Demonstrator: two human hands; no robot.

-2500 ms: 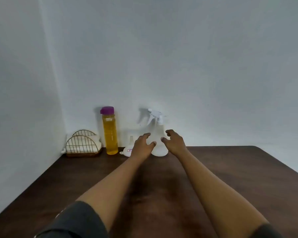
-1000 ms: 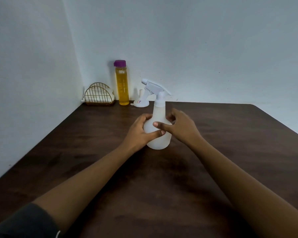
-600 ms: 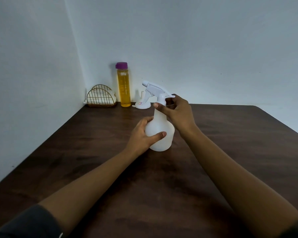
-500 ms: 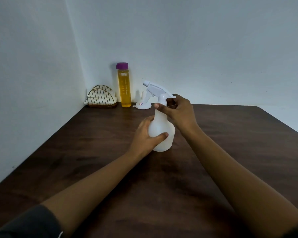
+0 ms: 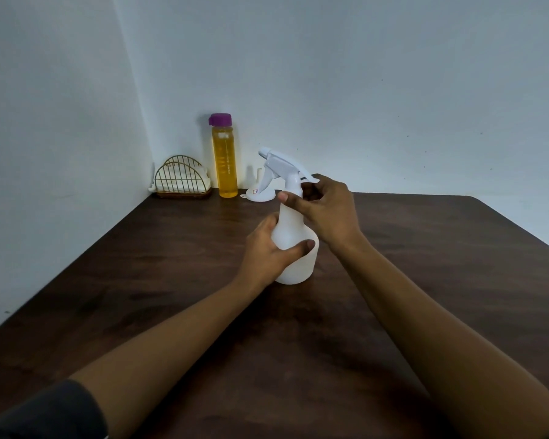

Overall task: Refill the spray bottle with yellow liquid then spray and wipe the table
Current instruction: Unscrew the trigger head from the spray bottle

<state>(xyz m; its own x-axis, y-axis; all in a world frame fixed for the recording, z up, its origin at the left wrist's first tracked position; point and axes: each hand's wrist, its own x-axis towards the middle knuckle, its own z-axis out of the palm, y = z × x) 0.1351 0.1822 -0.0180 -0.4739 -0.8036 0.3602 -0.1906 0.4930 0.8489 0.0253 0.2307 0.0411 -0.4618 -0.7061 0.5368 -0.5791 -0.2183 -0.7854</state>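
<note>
Both hands are closed on the white spray bottle (image 5: 293, 245) standing mid-frame on the table (image 5: 425, 264): the left hand (image 5: 268, 251) wraps its body, the right hand (image 5: 325, 210) pinches the collar under the trigger head. This looks like the unscrewing step; next the head must twist off before the yellow liquid bottle (image 5: 224, 160) and funnel (image 5: 260, 193), at the wall behind, come in.

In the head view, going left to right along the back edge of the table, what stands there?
Wire napkin holder → bottle of yellow liquid → white funnel, partly behind the spray bottle that both hands hold farther forward.
</note>
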